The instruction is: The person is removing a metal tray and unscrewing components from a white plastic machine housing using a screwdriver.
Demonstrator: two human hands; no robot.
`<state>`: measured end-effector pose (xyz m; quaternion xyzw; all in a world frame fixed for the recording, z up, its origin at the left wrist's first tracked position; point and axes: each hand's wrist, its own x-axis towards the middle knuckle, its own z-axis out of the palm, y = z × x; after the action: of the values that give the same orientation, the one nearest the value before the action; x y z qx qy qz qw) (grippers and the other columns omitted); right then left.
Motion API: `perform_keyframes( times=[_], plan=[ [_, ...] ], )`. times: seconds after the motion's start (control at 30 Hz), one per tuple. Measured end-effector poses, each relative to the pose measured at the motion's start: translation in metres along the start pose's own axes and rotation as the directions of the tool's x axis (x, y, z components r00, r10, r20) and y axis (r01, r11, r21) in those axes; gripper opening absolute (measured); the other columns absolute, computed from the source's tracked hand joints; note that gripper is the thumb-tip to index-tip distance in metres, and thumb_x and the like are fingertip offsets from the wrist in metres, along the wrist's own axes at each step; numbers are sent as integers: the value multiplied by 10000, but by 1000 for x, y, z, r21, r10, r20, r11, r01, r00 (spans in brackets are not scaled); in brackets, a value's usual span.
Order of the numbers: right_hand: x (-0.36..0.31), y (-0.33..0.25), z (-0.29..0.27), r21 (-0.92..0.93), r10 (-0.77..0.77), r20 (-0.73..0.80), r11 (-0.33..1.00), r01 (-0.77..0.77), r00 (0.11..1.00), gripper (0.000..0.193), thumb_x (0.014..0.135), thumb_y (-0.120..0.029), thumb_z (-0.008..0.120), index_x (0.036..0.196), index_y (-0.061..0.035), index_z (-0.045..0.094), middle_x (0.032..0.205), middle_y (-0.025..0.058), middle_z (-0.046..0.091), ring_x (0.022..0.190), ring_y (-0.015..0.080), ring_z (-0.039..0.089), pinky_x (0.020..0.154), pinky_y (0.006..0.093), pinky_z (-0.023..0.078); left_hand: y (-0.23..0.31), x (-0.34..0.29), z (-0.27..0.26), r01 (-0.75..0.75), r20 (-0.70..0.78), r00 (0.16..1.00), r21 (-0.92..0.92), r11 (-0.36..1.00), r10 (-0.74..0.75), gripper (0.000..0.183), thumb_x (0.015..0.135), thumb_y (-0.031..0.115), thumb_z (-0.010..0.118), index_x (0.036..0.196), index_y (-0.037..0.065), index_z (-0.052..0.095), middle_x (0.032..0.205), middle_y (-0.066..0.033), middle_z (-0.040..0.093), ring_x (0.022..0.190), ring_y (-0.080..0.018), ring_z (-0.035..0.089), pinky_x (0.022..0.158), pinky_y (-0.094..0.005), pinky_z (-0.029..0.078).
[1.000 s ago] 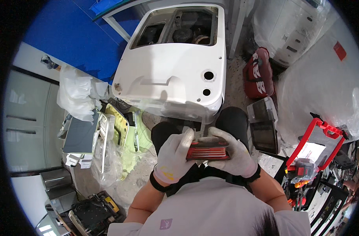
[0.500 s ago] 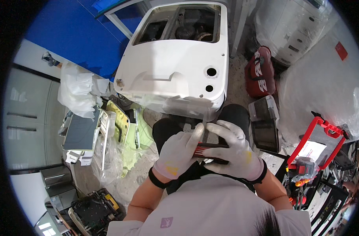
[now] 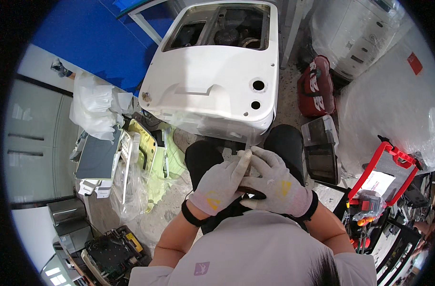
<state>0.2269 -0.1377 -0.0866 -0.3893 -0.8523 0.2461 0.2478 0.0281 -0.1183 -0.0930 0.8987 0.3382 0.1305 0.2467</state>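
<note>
My left hand (image 3: pixel 216 185) and my right hand (image 3: pixel 280 187), both in white work gloves with yellow marks, meet over my lap. Between them they grip a small dark flat object (image 3: pixel 253 192). Only a sliver of it shows under the gloves, and its kind cannot be made out. The fingertips of both hands come together just beyond it, pointing away from me. In front of my knees stands a large white machine housing (image 3: pixel 203 78) with two round holes and a window-like opening at its far end.
To the right are a red bag (image 3: pixel 315 88), a clear plastic bin (image 3: pixel 320 150) and a red-framed tool case (image 3: pixel 384 174). On the left lie a grey panel (image 3: pixel 98 157), a yellow-green part (image 3: pixel 143 138) and plastic wrapping (image 3: pixel 96 107). A black mechanical unit (image 3: pixel 115 257) sits lower left.
My hands have closed further over the small object; its red slats, visible before, are now covered. My right hand's fingers have drawn in toward my left hand.
</note>
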Motion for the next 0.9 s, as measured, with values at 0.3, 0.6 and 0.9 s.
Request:
perform_keyframes(
  times=[0.3, 0.6, 0.9],
  plan=[
    [-1, 1, 0, -9, -9, 17, 1000, 9, 1000, 454, 662, -356, 738, 1025, -103, 635, 1311, 182, 471, 1250, 386, 396, 1039, 503, 343, 1, 3, 4, 55, 125, 991, 0, 998, -54, 1016, 629, 81, 751, 1428, -49, 137, 904, -173, 578, 828, -367, 572, 714, -435, 470],
    [3, 7, 5, 52, -11, 0, 999, 11, 1000, 455, 654, -301, 740, 1025, -75, 607, 1263, 187, 499, 1231, 387, 416, 1004, 491, 378, -1, 5, 5, 66, 98, 993, -36, 997, -62, 982, 636, 112, 759, 1415, -46, 183, 908, -178, 579, 839, -370, 575, 719, -435, 468],
    [9, 28, 2, 120, -84, -254, 986, 118, 963, 247, 643, -97, 736, 827, -77, 572, 937, 101, 625, 953, 286, 600, 844, 418, 474, -6, 10, -6, 281, 214, 942, -86, 956, -258, 950, 671, 124, 724, 1445, 2, 186, 985, -169, 592, 847, -336, 601, 708, -396, 496]
  ],
)
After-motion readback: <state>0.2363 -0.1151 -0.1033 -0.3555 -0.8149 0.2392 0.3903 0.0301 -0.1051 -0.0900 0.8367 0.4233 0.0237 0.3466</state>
